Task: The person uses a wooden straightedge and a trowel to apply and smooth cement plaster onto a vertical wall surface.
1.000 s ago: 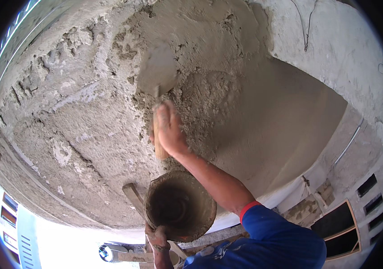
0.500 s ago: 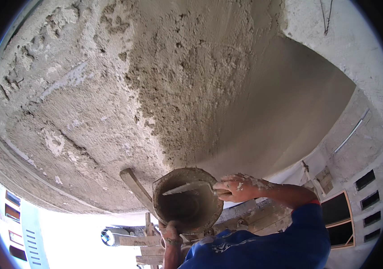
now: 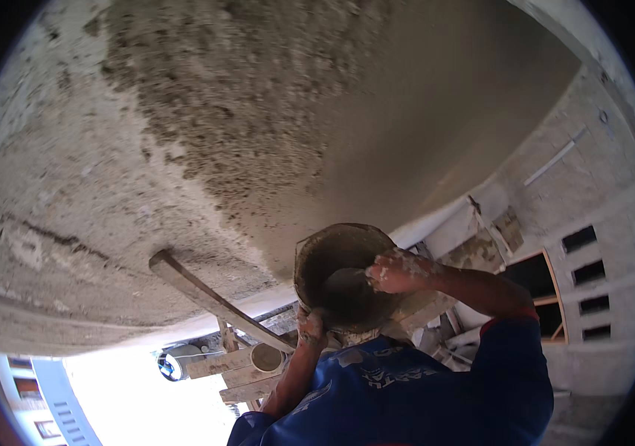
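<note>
My left hand point(image 3: 310, 325) grips the rim of a mortar-caked bucket point(image 3: 304, 271) and holds it tilted in front of my chest. Inside the bucket's mouth, my right hand point(image 3: 401, 272) is closed round the handle of a trowel point(image 3: 347, 281), whose blade is dim and partly blurred against the mortar. Above the bucket spreads a large surface, with rough wet mortar point(image 3: 258, 97) in the middle and a smoother grey stretch point(image 3: 436, 111) to its right. A long wooden batten point(image 3: 202, 288) slants down to my left forearm; whether it touches the arm I cannot tell.
Wooden planks point(image 3: 239, 377) lie below on the left, with a small pale pail point(image 3: 266, 358) on them. Farther left is a round metal drum point(image 3: 176, 363). To the right stand a wall with dark vent openings point(image 3: 584, 269) and a wood-framed window point(image 3: 548, 293).
My view has shifted, and the bucket now sits higher and farther right in it. The trowel blade has gone from lying across the bucket's mouth to deeper inside. Both hands keep their grips.
</note>
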Motion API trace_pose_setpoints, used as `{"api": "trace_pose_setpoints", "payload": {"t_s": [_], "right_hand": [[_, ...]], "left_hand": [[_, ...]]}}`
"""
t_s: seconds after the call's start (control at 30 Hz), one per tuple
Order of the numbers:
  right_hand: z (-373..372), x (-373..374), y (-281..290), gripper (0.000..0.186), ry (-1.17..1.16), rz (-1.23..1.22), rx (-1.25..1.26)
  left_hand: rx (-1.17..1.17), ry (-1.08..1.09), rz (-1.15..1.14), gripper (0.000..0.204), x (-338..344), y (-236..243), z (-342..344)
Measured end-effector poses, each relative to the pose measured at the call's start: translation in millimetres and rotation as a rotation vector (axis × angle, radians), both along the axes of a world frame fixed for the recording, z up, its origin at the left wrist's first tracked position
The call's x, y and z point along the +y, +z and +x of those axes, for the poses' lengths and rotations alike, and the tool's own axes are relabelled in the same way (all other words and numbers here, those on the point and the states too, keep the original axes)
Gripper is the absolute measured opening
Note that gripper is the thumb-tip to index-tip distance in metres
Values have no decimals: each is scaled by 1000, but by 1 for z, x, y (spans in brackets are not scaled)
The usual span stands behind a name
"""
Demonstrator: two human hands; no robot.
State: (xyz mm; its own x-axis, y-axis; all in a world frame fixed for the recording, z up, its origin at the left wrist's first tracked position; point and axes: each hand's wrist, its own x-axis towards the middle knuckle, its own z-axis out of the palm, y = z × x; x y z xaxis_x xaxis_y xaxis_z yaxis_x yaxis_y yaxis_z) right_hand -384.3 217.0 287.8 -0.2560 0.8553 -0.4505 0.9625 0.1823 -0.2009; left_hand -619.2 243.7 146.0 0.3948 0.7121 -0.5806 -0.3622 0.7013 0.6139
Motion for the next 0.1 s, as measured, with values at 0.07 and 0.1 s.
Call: {"api": "trace_pose_setpoints", "payload": {"t_s": [0.07,0.1], "right_hand": [[34,-39,-94,35,27,560,-170],[33,-66,-106,35,-53,534,-180]], "left_hand": [[-69,-82,-33,51,6,-13,21],[-54,-103,-58,51,12,-27,21]]}}
